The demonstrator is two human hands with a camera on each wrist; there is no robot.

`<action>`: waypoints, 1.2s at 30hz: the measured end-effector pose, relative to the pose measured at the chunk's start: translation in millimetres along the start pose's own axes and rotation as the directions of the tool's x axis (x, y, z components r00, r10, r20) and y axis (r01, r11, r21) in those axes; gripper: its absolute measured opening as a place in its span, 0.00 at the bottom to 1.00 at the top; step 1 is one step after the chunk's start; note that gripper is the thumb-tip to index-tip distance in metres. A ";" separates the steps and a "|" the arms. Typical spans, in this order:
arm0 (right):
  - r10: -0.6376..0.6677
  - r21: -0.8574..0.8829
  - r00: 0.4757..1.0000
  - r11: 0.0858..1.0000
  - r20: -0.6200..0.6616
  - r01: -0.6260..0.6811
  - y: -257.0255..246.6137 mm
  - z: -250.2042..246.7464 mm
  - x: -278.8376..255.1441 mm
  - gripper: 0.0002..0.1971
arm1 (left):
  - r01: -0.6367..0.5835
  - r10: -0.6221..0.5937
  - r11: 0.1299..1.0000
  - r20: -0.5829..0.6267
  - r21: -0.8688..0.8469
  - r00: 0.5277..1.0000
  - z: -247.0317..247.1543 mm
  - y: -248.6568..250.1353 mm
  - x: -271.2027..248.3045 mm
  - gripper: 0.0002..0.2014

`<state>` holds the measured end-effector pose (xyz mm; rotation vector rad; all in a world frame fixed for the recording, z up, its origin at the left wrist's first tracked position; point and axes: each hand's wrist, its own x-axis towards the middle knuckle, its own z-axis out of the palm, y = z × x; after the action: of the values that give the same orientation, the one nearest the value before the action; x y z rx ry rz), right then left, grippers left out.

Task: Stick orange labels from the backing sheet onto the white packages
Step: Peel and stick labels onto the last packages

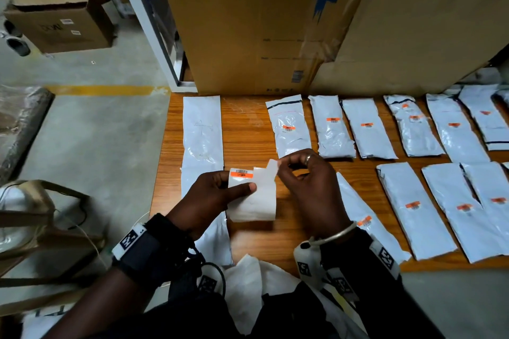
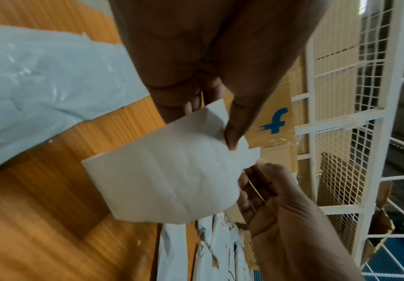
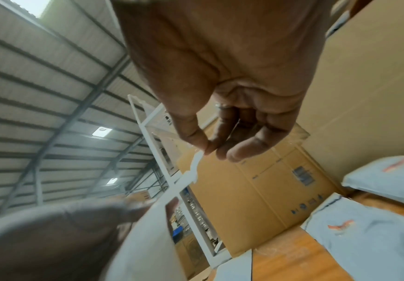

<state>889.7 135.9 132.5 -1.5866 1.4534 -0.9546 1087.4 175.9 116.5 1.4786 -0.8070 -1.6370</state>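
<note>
We see the left hand gripping the backing sheet above the tabletop, thumb pressed across it; one orange label with a barcode remains at its top edge. The right hand pinches the sheet's upper corner. White packages lie in rows, most bearing orange barcode labels. The cardboard box shows a blue "f" logo.
</note>
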 end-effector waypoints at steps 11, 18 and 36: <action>0.147 0.041 0.954 0.989 -0.262 -0.141 34.9 -43.0 4.5 0.03 | 0.170 -0.154 0.931 -0.076 0.324 0.985 37.0 -9.5 42.1 0.34; -0.241 -0.129 0.960 0.966 -0.144 0.223 35.2 -37.2 5.0 0.03 | 0.039 0.054 0.960 -0.322 0.276 0.945 45.3 12.7 22.2 0.15; -0.504 -0.212 0.850 0.824 0.153 0.526 4.6 80.0 -14.5 0.06 | 0.084 -0.084 0.996 -0.301 -0.013 0.950 -43.9 19.3 -11.6 0.06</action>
<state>959.0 154.1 93.9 -2.2534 1.1241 -1.0049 1133.7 178.1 133.4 1.7310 -0.5800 -1.4225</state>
